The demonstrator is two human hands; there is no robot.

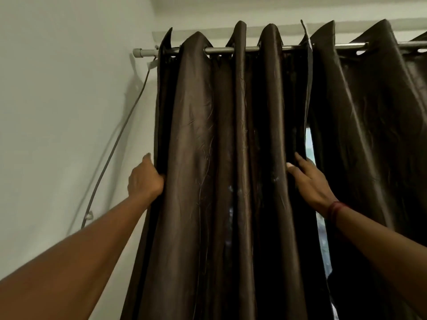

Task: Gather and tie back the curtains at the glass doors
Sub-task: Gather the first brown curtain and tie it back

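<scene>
Two bare forearms are raised from the lower corners of the frame toward the drapery. Left hand (144, 179) is set at the outer, wall-side edge of the left curtain (219, 158); its thumb is laid upward along the hem, and its fingers are curled round the edge, hidden behind the fabric. Right hand (309, 181) is placed on the same panel's inner edge, where a fold is pinched between thumb and lightly bent fingers. A red thread (335, 209) is worn at that wrist.

Left curtain: dark brown, satin-like sheen, fine creases, bunched into deep vertical pleats between the two hands, hung close to the wall (57, 88). Right curtain (369, 112): same cloth, spread wider, running out of frame at the right. Between the two panels a narrow bright slit of glass (310, 144) is exposed.

Both panels are threaded through eyelets onto a grey metal rod (231, 50), capped at its left end. A grey cable (120, 139) is draped down the pale wall from near the rod end and held lower down by a small clip (89, 214).
</scene>
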